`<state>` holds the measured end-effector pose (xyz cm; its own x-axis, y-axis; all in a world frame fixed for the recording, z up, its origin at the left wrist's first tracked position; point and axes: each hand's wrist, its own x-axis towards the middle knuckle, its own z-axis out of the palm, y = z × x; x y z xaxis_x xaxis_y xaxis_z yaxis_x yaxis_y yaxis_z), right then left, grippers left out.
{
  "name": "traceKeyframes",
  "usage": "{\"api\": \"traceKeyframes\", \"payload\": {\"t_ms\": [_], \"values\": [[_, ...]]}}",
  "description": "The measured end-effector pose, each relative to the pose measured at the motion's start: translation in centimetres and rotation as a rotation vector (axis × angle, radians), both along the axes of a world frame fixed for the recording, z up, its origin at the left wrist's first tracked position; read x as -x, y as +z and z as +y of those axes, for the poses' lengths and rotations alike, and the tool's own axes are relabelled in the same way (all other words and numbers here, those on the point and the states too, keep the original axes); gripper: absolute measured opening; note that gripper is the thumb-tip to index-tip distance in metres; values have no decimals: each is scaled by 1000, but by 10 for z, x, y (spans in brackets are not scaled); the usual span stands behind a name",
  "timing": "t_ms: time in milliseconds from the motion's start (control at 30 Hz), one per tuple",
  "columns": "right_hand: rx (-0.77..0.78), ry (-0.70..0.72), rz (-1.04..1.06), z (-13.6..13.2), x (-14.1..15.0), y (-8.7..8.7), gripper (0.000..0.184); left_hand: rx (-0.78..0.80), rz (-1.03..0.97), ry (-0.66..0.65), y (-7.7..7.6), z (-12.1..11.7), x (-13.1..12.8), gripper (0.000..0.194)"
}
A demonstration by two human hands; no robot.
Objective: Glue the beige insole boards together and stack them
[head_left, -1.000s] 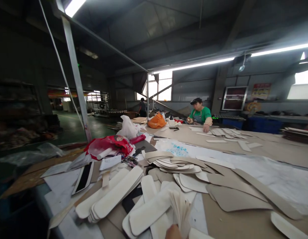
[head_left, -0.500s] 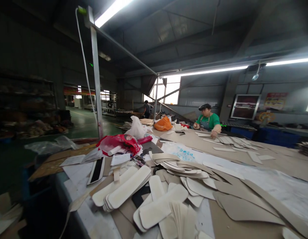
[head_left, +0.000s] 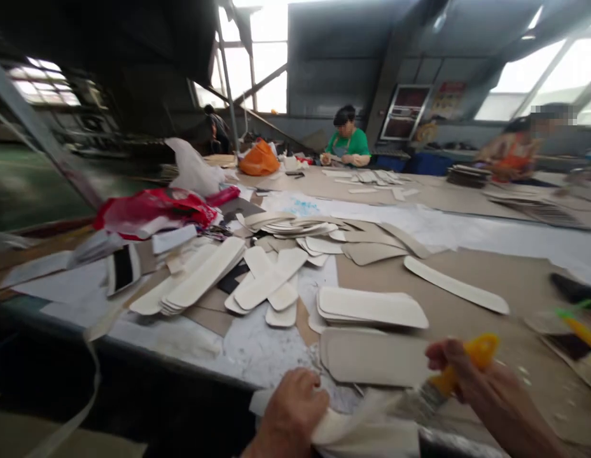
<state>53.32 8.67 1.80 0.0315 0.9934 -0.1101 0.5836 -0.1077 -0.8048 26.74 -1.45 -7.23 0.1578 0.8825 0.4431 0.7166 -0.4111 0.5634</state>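
Note:
My left hand (head_left: 290, 410) is closed on a pale cut piece (head_left: 343, 427) at the near table edge, fingers curled over its end. To its right, my right hand (head_left: 486, 388) grips a yellow-handled brush (head_left: 460, 369), whose bristles (head_left: 414, 401) point down-left onto that piece. Just beyond lie a flat grey-beige piece (head_left: 371, 357) and a small stack of cream pieces (head_left: 371, 306).
Heaps of long cream strips (head_left: 200, 283) and curved cut pieces (head_left: 295, 226) cover the table's left and middle. Red (head_left: 152, 210), white (head_left: 193, 168) and orange bags (head_left: 258, 159) stand further back. A person in green (head_left: 348, 141) and another at the right (head_left: 512, 149) work at the far side.
The view has swung down and right. Both my hands and the brush now show at the near edge; the fanned stack of pieces seen earlier at the bottom is out of view.

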Motion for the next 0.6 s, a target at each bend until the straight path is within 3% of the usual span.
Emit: {"api": "traceKeyframes", "payload": {"t_ms": [133, 233, 467, 600], "values": [[-3, -19, 297, -17, 30, 3, 53, -199, 128, -49, -7, 7, -6, 18], [17, -54, 437, -20, 54, -3, 49, -213, 198, -66, -10, 14, -5, 21], [65, -25, 460, -16, 83, -19, 37, -163, 242, -148, -11, 27, -8, 26], [2, -57, 427, -16, 72, -12, 36, -199, 176, -127, -8, 28, -6, 26]]}}
